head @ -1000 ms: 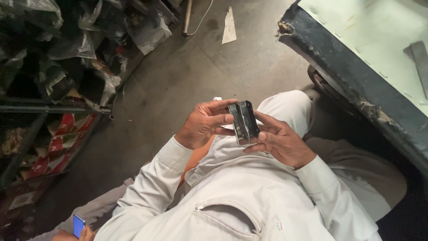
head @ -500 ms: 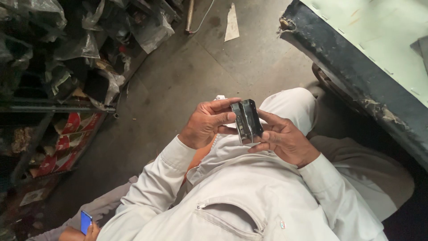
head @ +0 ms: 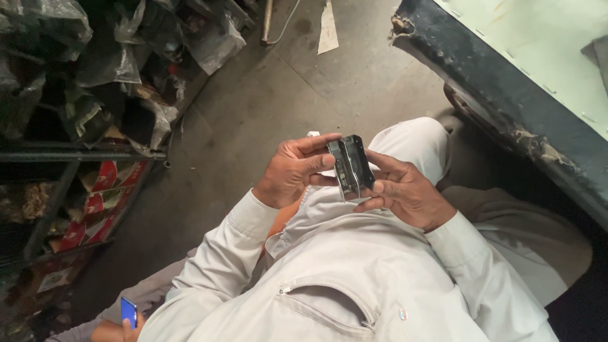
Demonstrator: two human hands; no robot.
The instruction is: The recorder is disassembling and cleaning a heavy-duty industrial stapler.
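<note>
Centre of frame: dark metal part (head: pixel 350 166), flat, boxy, shiny edges, held upright over the lap. Gripped from both sides. Left hand (head: pixel 292 171) on its left edge, thumb across the top, fingers (head: pixel 320 162) curled tight against the near face. Right hand (head: pixel 405 190) on its right edge, fingers (head: pixel 380 186) wrapped snug round the back and lower side. Both sets closed on the part, no gap visible. Exact kind of part: cannot tell, too small and glossy.

Below and around: pale grey jacket (head: pixel 354 278), long sleeves, zip pocket at lower centre; pale trousers, knee just behind the part.

Upper right of frame: counter (head: pixel 506 95), dark chipped edge, pale green top, running diagonally, well apart from the hands.

Upper centre: concrete floor (head: pixel 266 107), stained, with a scrap of pale paper (head: pixel 328 28) and a thin pole base beside it.

Left side of frame: metal shelf rack (head: pixel 76 155) stuffed with plastic-wrapped bundles (head: pixel 107 57) up top, red and white packets (head: pixel 95 202) on the lower level.

Lower left corner: another person's hand (head: pixel 114 329) holding a blue phone (head: pixel 128 311), well apart from the part.
</note>
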